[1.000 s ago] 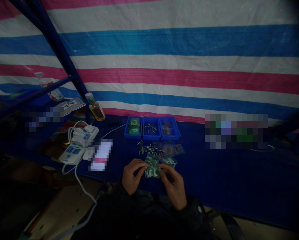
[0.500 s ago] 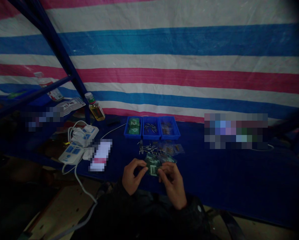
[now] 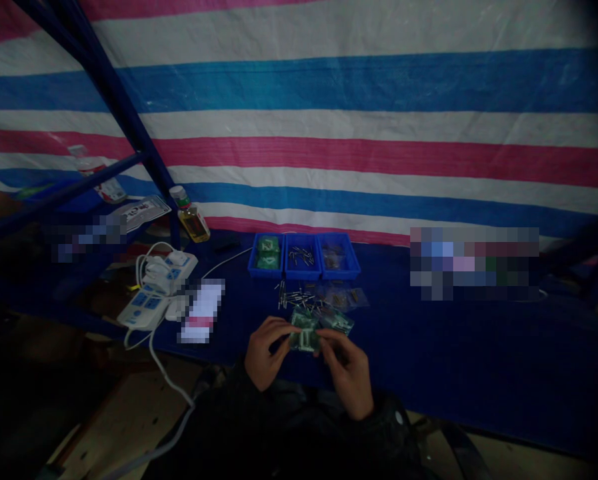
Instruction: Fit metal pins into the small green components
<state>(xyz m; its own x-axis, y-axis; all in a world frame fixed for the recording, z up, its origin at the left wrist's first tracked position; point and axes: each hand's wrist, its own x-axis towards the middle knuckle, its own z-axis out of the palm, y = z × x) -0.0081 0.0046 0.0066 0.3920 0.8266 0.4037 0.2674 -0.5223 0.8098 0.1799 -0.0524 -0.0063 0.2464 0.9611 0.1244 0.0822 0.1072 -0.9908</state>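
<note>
Black jacket (image 3: 279, 430), round white badge (image 3: 399, 418) on sleeve (image 3: 383, 427).

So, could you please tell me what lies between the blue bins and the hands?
In the head view, loose metal pins and small clear bags lie between the blue bins and the left hand and right hand.

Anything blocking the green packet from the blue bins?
Yes: loose metal pins lie on the blue cloth between the green packet, held by the left hand and right hand, and the blue bins.
</note>
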